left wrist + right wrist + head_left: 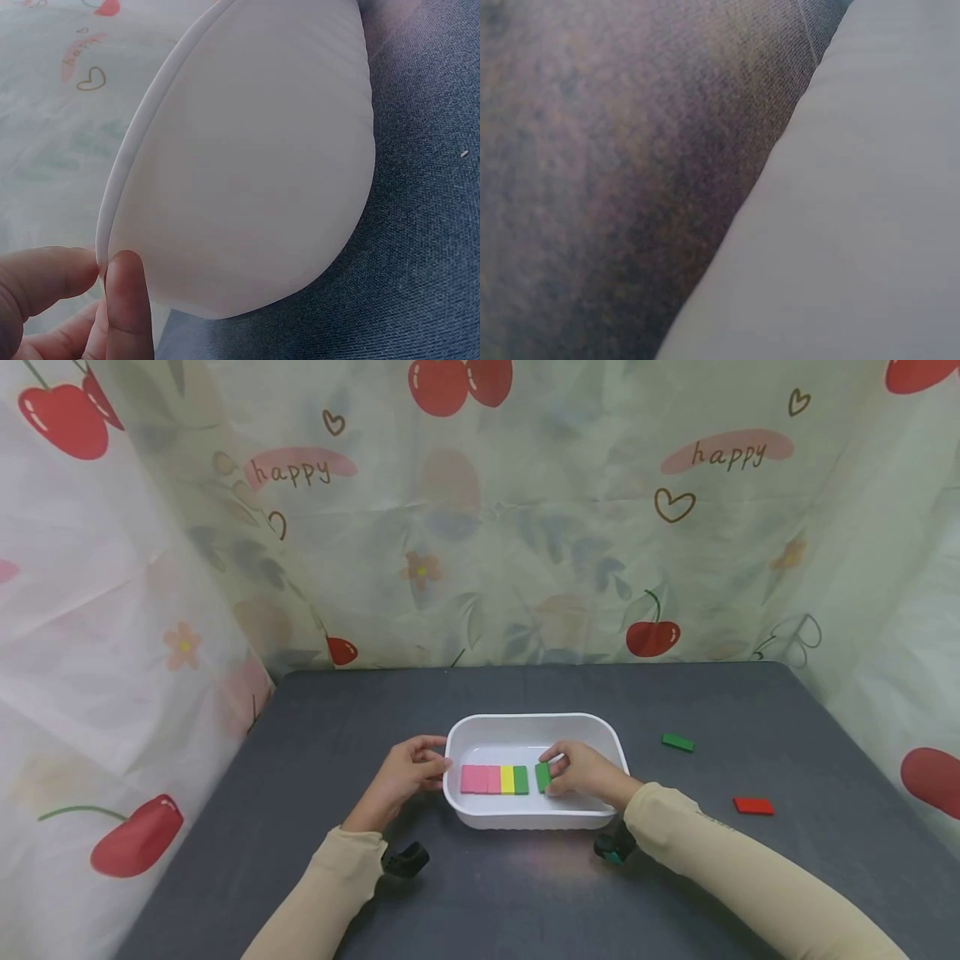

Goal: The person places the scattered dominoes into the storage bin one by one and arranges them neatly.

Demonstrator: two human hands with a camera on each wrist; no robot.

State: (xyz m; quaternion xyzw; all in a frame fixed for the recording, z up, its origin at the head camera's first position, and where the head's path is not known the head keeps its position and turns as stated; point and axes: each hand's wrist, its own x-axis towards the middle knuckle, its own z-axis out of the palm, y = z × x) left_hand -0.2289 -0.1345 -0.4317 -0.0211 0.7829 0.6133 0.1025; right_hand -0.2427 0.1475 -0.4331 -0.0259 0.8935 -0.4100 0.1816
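Note:
A white plastic tray [525, 821] stands on the dark table. My left hand [405, 775] pinches its left rim between thumb and finger, plainly seen in the left wrist view on the white wall [247, 165]. Inside, pink tiles [474, 779], a yellow tile [507, 780] and a green tile [521, 780] lie side by side in a row. Reaching over the tray's right side, my right hand [588, 770] holds another green tile [543, 777], a small gap right of the row. The right wrist view catches only tray wall [855, 225] and cloth, so that hand's fingers are hidden there.
Outside the tray to the right lie a green tile [678, 742] and, nearer, a red tile [753, 807]. The dark cloth-covered table [337, 710] meets a printed curtain [495, 543] at the back, with curtains at both sides too.

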